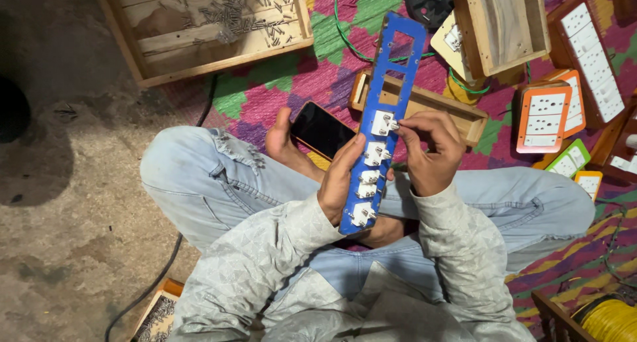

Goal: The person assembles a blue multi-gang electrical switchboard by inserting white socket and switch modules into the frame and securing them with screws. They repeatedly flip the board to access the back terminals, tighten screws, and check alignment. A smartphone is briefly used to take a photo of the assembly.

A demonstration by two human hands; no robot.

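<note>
Hands [342, 183] [431, 149] grip blue plate [388, 110] — lower end hidden behind sleeve.

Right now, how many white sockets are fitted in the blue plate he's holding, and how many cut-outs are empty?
White sockets fitted in the blue plate: 5
Empty cut-outs: 3
Total slots: 8

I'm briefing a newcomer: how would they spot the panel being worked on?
Look above the crossed legs in pale jeans. Both hands, left hand and right hand, hold a long blue panel. It alone is blue, with white sockets and empty cutouts.
</note>
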